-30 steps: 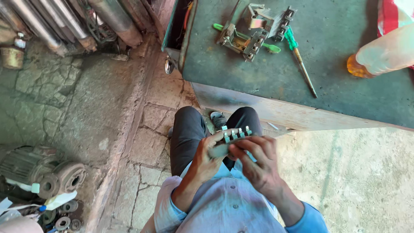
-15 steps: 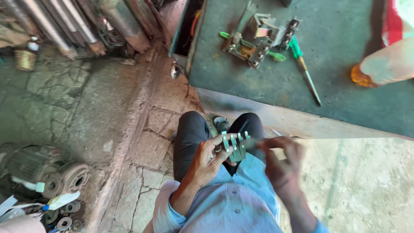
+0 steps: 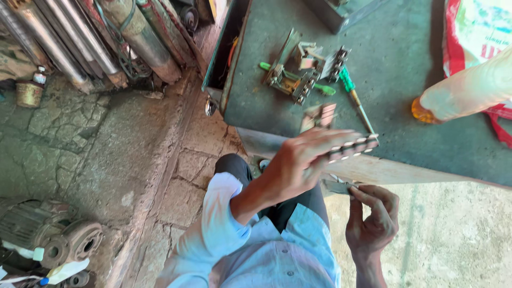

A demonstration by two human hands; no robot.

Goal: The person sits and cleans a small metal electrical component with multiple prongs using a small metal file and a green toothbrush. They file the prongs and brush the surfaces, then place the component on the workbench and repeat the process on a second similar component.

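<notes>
My left hand (image 3: 301, 160) is raised over the near edge of the green metal table (image 3: 405, 85) and grips a long dark terminal block with a row of metal screws (image 3: 353, 149). My right hand (image 3: 373, 216) sits lower, near my lap, pinching a small flat grey metal piece (image 3: 338, 186) between its fingertips. On the table beyond lie a metal switch assembly with contact blocks (image 3: 304, 69), a green-handled screwdriver (image 3: 354, 96) and a small pinkish ribbed part (image 3: 319, 116).
Another person's pale sleeve (image 3: 469, 90) reaches in at the right, over an orange object (image 3: 418, 111) and a red-and-white sack (image 3: 480, 32). Metal pipes (image 3: 96, 42) lean at the upper left. An old electric motor (image 3: 48, 234) lies on the stone floor at the lower left.
My left hand has lifted the terminal block up from my lap toward the table edge. My right hand has come away from it and now holds a small metal piece.
</notes>
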